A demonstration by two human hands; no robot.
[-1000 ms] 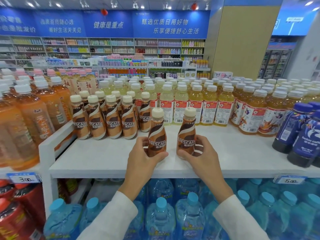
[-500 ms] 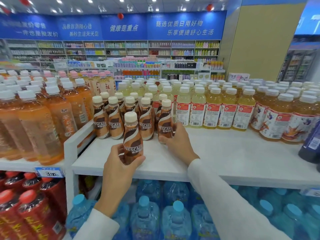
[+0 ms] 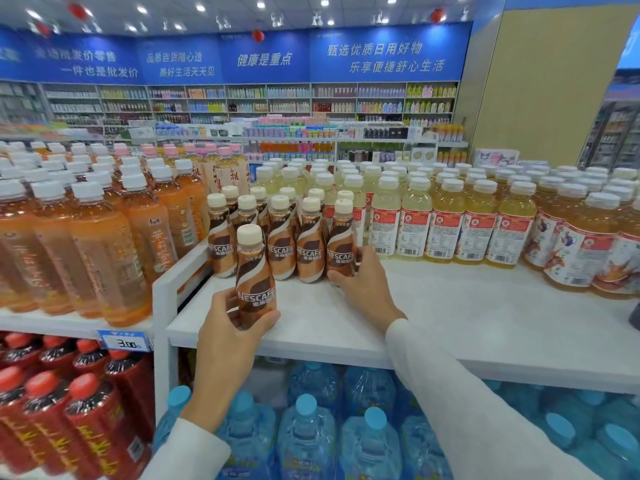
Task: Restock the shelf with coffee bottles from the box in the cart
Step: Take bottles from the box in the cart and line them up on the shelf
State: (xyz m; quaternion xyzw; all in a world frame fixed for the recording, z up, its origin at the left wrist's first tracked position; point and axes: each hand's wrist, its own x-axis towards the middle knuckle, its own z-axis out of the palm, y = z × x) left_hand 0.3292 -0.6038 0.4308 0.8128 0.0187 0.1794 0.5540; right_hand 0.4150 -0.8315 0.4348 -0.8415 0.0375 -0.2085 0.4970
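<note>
Left hand: the left hand [image 3: 231, 322] is wrapped around the lower body of a coffee bottle [image 3: 255, 278], fingers curled on the label, thumb on the near side; the bottle stands upright near the front edge of the white shelf [image 3: 450, 317], its base seemingly on or just above the board.

Right hand: the right hand [image 3: 363, 285] closes around the lower part of a second coffee bottle [image 3: 341, 244], at the right end of the front coffee row; fingers reach behind it, thumb in front.

Coffee row: the shelved coffee bottles [image 3: 280, 237] stand upright, shoulder to shoulder, in two or more ranks at the left end of the shelf, against the white divider [image 3: 180, 268].

Neighbours: pale yellow drink bottles [image 3: 415, 223] stand just beside the right-hand bottle; orange tea bottles [image 3: 104, 244] fill the next bay to the left.

Handling, judged: small, full plastic bottles, stiff enough for a firm grip, light for one hand; the glossy sleeve looks slick.

Where to hold, judged: the wide lower body gives the surest grip; the narrow waist and cap make it top-heavy.

Risk, judged: nudging the tight row could topple neighbours like skittles.

Box and cart: not in view.
</note>
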